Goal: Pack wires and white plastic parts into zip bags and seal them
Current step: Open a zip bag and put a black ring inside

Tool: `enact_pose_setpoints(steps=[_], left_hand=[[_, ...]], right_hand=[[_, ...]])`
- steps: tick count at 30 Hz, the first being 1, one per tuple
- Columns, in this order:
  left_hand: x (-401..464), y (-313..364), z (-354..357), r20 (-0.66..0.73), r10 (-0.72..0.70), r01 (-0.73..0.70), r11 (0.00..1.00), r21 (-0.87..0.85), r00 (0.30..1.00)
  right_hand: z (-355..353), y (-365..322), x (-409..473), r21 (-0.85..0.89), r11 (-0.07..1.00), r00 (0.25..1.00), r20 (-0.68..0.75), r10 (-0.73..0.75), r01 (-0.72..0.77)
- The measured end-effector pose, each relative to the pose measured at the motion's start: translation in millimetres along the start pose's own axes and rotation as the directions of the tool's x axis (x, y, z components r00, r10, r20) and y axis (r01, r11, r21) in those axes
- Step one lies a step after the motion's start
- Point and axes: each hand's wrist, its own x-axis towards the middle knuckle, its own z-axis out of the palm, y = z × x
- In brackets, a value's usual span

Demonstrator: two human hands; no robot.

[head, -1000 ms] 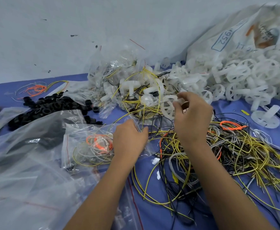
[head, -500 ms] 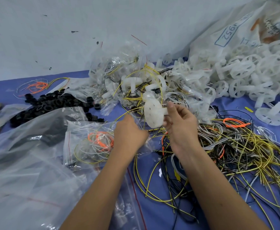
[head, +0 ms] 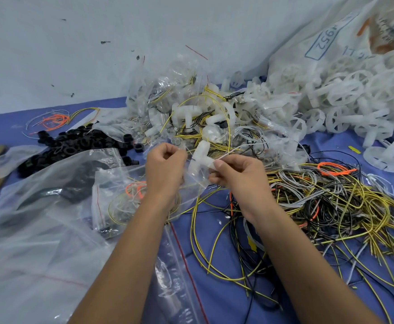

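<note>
Your left hand (head: 165, 164) and right hand (head: 235, 174) each have fingers clamped on the mouth of a small zip bag (head: 194, 181) near the worktop's middle, a white plastic part (head: 200, 157) going in. It isn't sealed yet. Filled bags (head: 163, 99) sit along the far edge; a big tangle of wires (head: 331, 202) and a heap of white parts (head: 359, 99) remain.
</note>
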Motion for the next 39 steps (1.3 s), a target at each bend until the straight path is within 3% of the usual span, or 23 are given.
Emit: enact_pose_setpoints(steps=[4,9,11,15,19,23,28,35,39], left_hand=[[-4,5,2,-0.032,0.257,-0.250,0.958,0.137,0.966],[-9,10,4,0.034,0.489,-0.473,0.821,0.320,0.871],[-12,14,6,0.100,0.564,-0.556,0.741,0.376,0.819],[-22,19,16,0.196,0.624,-0.651,0.694,0.307,0.757],[-31,16,24,0.242,0.636,-0.679,0.702,0.213,0.733],[-33,20,27,0.186,0.615,-0.638,0.762,0.110,0.767],[-40,23,33,0.157,0.570,-0.576,0.818,-0.008,0.807],[-37,18,34,0.105,0.583,-0.589,0.807,0.045,0.806],[-36,11,36,0.084,0.573,-0.579,0.812,0.076,0.815]], right_hand=[[-1,1,-2,-0.291,0.954,0.995,0.089,-0.053,0.077],[-1,2,-4,-0.516,0.829,0.974,0.169,-0.149,0.216],[1,0,-5,-0.499,0.827,0.961,0.220,-0.168,0.259],[2,0,-5,-0.240,0.951,0.938,0.329,-0.110,0.195],[2,3,-7,-0.165,0.972,0.941,0.319,-0.110,0.170],[4,3,-6,-0.081,0.983,0.945,0.298,-0.136,0.167],[13,2,-9,-0.141,0.943,0.916,0.318,-0.245,0.301],[12,3,-18,-0.145,0.954,0.853,0.496,-0.161,0.264],[10,-2,-15,-0.185,0.950,0.890,0.430,-0.152,0.252]])
